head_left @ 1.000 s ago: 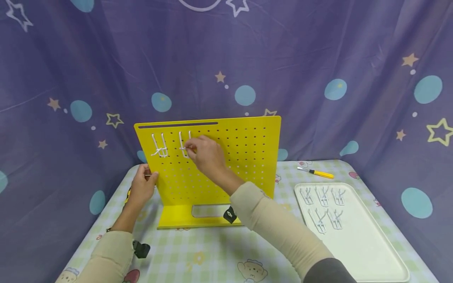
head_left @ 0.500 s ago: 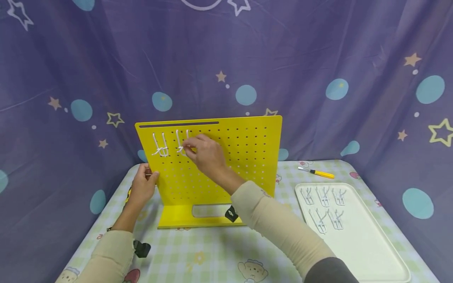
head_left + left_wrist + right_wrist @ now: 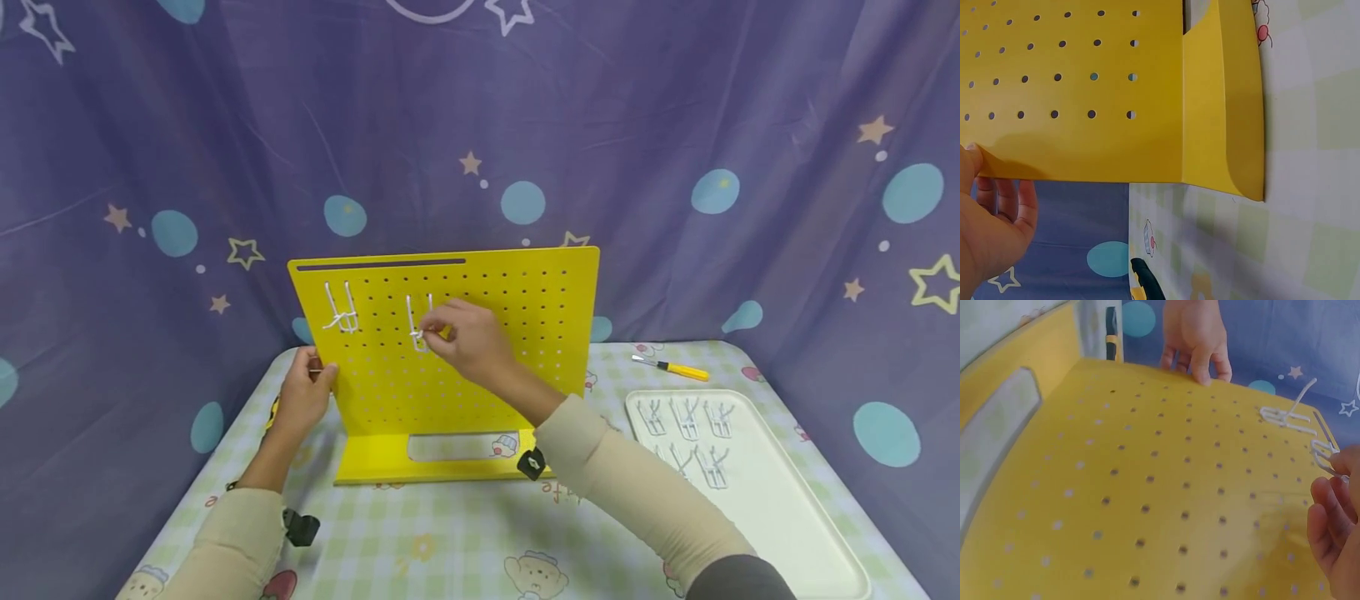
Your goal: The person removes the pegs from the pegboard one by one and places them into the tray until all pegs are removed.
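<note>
Right fingers [image 3: 437,320]: pinching the white wire hook [image 3: 415,334], shifted rightward with them; I judge it unseated.
Left fingers [image 3: 1026,209]: gripping the yellow pegboard [image 3: 420,390].

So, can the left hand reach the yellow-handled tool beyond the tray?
Probably not: the left hand grips the edge of the pegboard, which stands between that hand and the tool.

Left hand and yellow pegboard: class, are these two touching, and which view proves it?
Touching. The left wrist view shows the left hand gripping the yellow pegboard by its edge, thumb pressed on the face.
</note>
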Action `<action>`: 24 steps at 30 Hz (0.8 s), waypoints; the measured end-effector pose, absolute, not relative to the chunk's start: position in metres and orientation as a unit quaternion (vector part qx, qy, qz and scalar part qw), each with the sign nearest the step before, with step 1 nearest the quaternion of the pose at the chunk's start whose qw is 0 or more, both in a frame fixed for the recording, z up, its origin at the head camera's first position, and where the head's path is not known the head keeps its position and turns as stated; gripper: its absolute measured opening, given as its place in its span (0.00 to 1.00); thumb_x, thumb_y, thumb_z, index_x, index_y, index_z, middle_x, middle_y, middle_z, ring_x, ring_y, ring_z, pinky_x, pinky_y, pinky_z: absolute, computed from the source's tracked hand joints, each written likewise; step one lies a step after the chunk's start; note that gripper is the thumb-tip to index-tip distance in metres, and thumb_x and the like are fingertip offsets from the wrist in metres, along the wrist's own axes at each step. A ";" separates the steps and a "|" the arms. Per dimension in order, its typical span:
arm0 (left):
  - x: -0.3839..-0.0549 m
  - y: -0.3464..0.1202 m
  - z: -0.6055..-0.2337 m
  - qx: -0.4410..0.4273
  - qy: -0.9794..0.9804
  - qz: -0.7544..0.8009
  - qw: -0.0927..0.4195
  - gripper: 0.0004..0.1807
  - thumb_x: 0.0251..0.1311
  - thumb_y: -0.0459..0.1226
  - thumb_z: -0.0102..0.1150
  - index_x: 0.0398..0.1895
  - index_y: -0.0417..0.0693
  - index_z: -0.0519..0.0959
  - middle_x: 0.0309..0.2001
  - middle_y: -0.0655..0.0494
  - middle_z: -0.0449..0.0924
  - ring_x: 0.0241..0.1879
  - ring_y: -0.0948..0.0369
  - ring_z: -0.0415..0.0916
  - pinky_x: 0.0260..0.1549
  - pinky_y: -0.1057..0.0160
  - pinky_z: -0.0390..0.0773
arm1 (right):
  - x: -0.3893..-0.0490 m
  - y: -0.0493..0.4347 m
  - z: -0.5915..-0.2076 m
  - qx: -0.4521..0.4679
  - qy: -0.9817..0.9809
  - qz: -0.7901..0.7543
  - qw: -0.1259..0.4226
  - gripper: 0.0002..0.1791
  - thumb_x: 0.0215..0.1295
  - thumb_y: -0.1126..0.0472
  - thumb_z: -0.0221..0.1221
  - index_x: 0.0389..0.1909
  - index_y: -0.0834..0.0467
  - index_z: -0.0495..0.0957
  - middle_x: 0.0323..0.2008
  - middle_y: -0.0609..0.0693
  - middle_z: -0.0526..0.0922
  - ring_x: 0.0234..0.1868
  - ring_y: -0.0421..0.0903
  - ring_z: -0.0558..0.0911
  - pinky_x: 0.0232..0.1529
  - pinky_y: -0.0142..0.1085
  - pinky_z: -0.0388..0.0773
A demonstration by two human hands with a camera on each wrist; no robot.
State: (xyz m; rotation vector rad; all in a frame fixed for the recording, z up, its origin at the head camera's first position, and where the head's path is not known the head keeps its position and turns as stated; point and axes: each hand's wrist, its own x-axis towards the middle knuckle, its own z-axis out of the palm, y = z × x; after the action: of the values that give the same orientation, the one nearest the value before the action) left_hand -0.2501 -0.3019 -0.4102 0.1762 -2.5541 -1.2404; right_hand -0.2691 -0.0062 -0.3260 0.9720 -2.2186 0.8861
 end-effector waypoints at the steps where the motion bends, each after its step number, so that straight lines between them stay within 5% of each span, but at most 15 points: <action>1: -0.250 -0.302 -0.410 0.061 -0.888 -0.431 0.147 0.18 0.78 0.42 0.45 0.64 0.42 0.63 0.55 0.40 0.74 0.46 0.55 0.75 0.39 0.69 0.75 | -0.269 -0.001 -0.328 0.364 -0.825 0.334 0.274 0.03 0.65 0.60 0.66 0.36 0.52 0.87 0.34 0.44 0.86 0.30 0.38 0.82 0.33 0.24 0.78; 24: -0.249 -0.300 -0.408 0.061 -0.887 -0.435 0.145 0.19 0.79 0.42 0.44 0.64 0.41 0.63 0.55 0.40 0.73 0.46 0.54 0.75 0.39 0.71 0.74 | -0.247 0.136 -0.373 0.278 -0.862 0.379 0.190 0.02 0.63 0.61 0.69 0.35 0.50 0.88 0.31 0.44 0.85 0.26 0.37 0.80 0.29 0.32 0.79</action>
State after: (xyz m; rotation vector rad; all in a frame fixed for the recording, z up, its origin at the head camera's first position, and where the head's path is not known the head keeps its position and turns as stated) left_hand -0.2493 -0.2998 -0.4082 0.1767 -2.5540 -1.2515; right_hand -0.2466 0.1359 -0.3727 0.7807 -2.4233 1.0660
